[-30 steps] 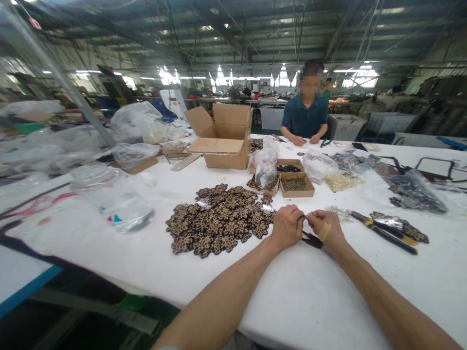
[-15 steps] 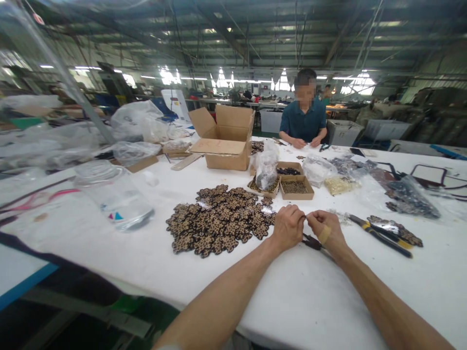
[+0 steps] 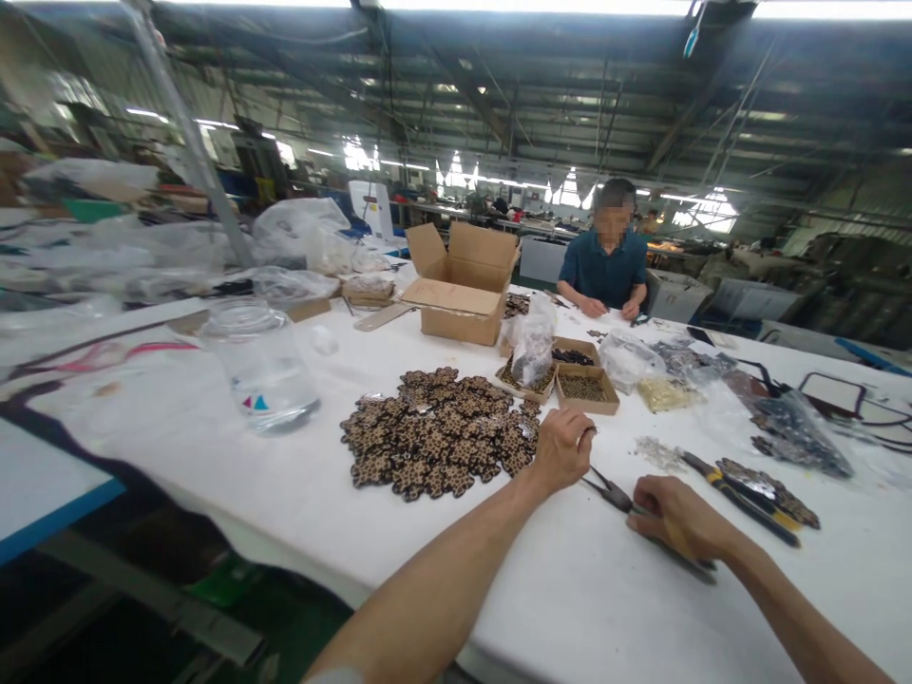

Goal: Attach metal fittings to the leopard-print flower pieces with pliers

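My left hand (image 3: 565,446) is closed in a pinch at the right edge of a pile of leopard-print, flower-edged pieces (image 3: 434,437). Whatever sits between its fingertips is too small to make out. To the right, my right hand (image 3: 676,518) closes over the handles of dark long-nosed pliers (image 3: 614,494), whose jaws point toward my left hand. Beyond my right hand lie larger pliers with yellow and black handles (image 3: 745,499), next to a few more leopard-print pieces (image 3: 790,503). Small clear bits (image 3: 659,453) are scattered between the hands and those pliers.
Small cardboard trays of metal parts (image 3: 585,388) stand behind the pile, near an open cardboard box (image 3: 460,323). A clear plastic jar (image 3: 260,370) stands at left. Plastic bags (image 3: 631,359) lie at right. Across the table, a person in a dark teal shirt (image 3: 605,275) works.
My right hand has parted from my left and moved right and down onto the long-nosed pliers. My left hand keeps its pinch near the pile. The view has shifted slightly.
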### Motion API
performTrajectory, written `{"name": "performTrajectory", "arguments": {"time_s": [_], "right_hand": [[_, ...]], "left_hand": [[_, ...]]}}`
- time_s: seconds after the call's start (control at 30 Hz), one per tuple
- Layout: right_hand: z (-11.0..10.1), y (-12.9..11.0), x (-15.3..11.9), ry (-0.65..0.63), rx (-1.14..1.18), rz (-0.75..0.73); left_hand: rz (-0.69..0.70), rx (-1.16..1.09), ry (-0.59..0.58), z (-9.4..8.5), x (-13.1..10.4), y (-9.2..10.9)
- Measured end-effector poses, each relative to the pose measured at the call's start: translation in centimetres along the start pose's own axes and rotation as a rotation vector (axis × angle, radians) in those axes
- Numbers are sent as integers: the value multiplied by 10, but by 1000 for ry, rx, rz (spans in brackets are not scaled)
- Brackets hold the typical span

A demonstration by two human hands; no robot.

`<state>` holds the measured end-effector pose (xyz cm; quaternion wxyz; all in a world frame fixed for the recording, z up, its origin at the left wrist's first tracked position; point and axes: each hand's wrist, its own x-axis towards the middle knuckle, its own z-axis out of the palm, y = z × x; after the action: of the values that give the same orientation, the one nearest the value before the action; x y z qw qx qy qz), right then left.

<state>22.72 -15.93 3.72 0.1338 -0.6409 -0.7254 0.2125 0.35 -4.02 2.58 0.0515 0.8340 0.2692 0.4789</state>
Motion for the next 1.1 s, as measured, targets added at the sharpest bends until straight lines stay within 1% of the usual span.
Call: {"name": "performTrajectory", "arguments": {"time_s": [0.1,0.17,0.23,0.27,0.3,0.33,0.37,0.43,0.47,0.53,0.6,0.63,0.7,0.77,0.8,0.83,0.87,0.93,1.0,1.1], "right_hand": [[-3,4,-10,10,273,84],[-6,10,-14,8,569,185],[-6,17,-15,32,895,279],[-6,19,-15,42,1019,313],[-4,21,-15,54,1093,339],[-3,22,-15,56,1109,352],[-1,22,-15,50,1071,351],[1,21,-15,64,889,309],[1,21,-15,96,767,263],[-4,24,-15,207,526,180],[-12,34,-14,242,322,110],[-18,42,-15,247,218,97],[-33,66,-17,283,-23,140],[-49,97,-20,378,-300,273],[-56,114,-21,364,-393,342],[-62,130,-23,320,-452,389],[-66,145,-24,270,-486,397],[-69,169,-24,174,-515,347],[-68,185,-23,129,-514,283],[-66,193,-19,108,-474,207]], "left_hand": [[-19,-5,19,-1,-2,-2],[-23,0,29,-2,-3,-3],[-24,1,37,-3,-3,-5],[-23,-2,39,-2,-2,-6],[-22,-6,37,-2,0,-6],[-23,-11,34,0,2,-6],[-24,-17,30,2,4,-5],[-29,-33,23,8,10,-5],[-30,-40,22,11,13,-5],[-44,-49,22,19,18,-6],[-46,-47,10,25,22,-9],[-45,-44,5,27,23,-10],[-43,-37,-5,30,23,-12],[-41,-31,-8,31,22,-12],[-40,-29,-11,32,21,-12],[-40,-26,-16,32,19,-12],[-39,-23,-21,31,18,-12],[-35,-17,-38,29,15,-10],[-30,-6,-53,25,11,-8],[-33,13,-47,19,6,-7]]}}
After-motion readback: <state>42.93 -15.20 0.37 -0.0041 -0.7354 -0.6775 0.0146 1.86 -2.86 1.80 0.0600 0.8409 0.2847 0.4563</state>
